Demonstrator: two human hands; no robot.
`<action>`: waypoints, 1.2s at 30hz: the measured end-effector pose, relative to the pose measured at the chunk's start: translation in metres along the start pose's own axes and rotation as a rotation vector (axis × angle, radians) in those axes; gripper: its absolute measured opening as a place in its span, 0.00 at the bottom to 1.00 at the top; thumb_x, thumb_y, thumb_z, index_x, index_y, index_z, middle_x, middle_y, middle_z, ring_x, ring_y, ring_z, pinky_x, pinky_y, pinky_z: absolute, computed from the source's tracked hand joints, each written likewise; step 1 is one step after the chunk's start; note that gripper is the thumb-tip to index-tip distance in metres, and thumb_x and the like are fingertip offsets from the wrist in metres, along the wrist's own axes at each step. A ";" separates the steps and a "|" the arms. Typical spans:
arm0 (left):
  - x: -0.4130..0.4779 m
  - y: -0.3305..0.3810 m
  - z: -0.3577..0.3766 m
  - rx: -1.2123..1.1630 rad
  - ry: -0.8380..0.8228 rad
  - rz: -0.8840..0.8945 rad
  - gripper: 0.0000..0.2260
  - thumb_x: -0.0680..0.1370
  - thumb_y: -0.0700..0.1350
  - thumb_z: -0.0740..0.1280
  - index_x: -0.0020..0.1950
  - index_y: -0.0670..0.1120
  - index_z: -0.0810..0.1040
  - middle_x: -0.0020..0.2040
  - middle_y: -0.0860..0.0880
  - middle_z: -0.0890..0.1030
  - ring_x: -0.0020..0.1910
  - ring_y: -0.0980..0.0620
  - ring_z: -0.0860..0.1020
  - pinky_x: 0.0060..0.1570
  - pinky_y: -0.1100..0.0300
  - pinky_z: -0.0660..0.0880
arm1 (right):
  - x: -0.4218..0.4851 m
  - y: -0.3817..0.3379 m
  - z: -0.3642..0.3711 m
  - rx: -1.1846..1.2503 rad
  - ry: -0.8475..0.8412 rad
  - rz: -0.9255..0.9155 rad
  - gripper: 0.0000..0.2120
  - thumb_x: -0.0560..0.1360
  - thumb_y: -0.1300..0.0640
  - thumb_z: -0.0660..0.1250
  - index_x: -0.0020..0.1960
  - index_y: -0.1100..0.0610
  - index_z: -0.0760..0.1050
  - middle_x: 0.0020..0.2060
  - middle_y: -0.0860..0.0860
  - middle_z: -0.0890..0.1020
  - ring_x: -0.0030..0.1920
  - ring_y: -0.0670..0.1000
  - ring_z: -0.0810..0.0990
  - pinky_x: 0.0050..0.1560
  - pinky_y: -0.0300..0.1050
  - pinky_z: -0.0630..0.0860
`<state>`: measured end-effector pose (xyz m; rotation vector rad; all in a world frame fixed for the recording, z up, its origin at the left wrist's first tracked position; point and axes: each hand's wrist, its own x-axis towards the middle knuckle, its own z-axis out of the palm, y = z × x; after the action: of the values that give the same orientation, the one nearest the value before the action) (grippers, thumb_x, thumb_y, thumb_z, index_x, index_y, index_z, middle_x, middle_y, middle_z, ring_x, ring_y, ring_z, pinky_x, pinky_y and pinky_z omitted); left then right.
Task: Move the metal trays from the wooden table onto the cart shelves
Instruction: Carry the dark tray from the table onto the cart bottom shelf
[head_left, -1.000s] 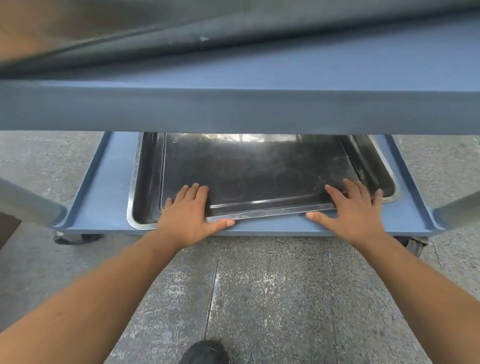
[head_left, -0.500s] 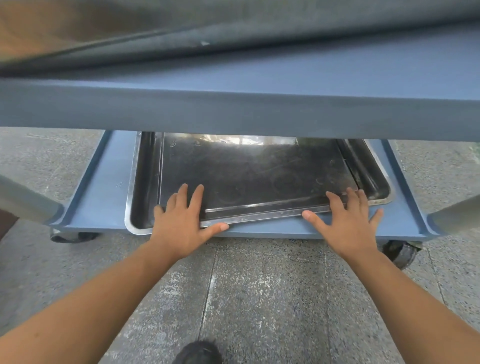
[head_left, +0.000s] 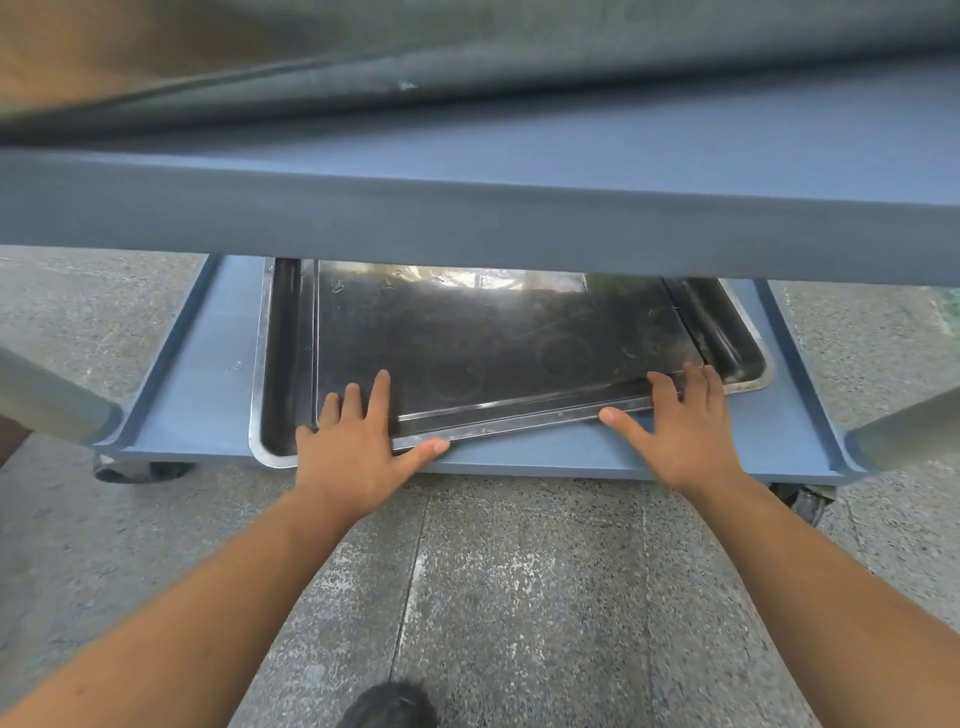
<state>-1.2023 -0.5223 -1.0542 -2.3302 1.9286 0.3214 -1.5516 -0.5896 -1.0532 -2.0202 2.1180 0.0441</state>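
— Where are the trays?

— Both on the bottom shelf (head_left: 197, 395) of the blue cart, a smooth matte slab with a raised lip. The lower tray (head_left: 283, 364) is a shallow steel rectangle with rounded corners and a bright rolled rim. The upper tray (head_left: 493, 343) lies inside it, skewed, its dark scuffed surface marked with faint rings.

— And the hands?

— The left hand (head_left: 353, 452) lies flat, fingers spread over the near left corner, thumb stretched along the upper tray's front rim. The right hand (head_left: 685, 431) is also splayed, fingertips on the near right corner, thumb pointing inward at the edge. Neither is curled around anything; palms pressing, not gripping.

— What's above?

— The next shelf (head_left: 467, 228), the same blue-grey plastic, thick-edged, hiding the trays' far end. Round grey posts (head_left: 49, 400) stand at the corners, and the floor (head_left: 519, 597) is speckled rough concrete with a black caster (head_left: 802, 501) showing at the right.
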 end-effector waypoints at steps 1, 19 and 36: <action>0.001 0.002 0.000 0.002 0.004 -0.005 0.52 0.63 0.84 0.38 0.80 0.55 0.41 0.81 0.44 0.56 0.79 0.40 0.56 0.68 0.34 0.63 | 0.004 0.001 -0.001 0.010 -0.011 -0.006 0.54 0.64 0.19 0.41 0.78 0.53 0.56 0.78 0.62 0.50 0.78 0.60 0.41 0.77 0.60 0.45; 0.008 0.014 -0.001 0.015 0.017 -0.065 0.53 0.63 0.83 0.35 0.80 0.52 0.43 0.79 0.42 0.58 0.77 0.38 0.58 0.67 0.34 0.65 | 0.042 0.003 -0.010 0.128 -0.117 -0.042 0.53 0.63 0.19 0.49 0.79 0.51 0.53 0.79 0.55 0.47 0.77 0.54 0.33 0.75 0.63 0.51; 0.006 0.013 0.000 0.010 0.034 -0.046 0.53 0.64 0.82 0.34 0.80 0.51 0.47 0.78 0.42 0.60 0.77 0.39 0.59 0.66 0.38 0.70 | 0.038 0.003 -0.010 0.192 -0.075 -0.036 0.52 0.63 0.20 0.52 0.78 0.49 0.57 0.79 0.51 0.51 0.77 0.50 0.35 0.76 0.59 0.51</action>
<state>-1.2138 -0.5302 -1.0543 -2.3845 1.8834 0.2697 -1.5568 -0.6284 -1.0502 -1.9140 1.9596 -0.0851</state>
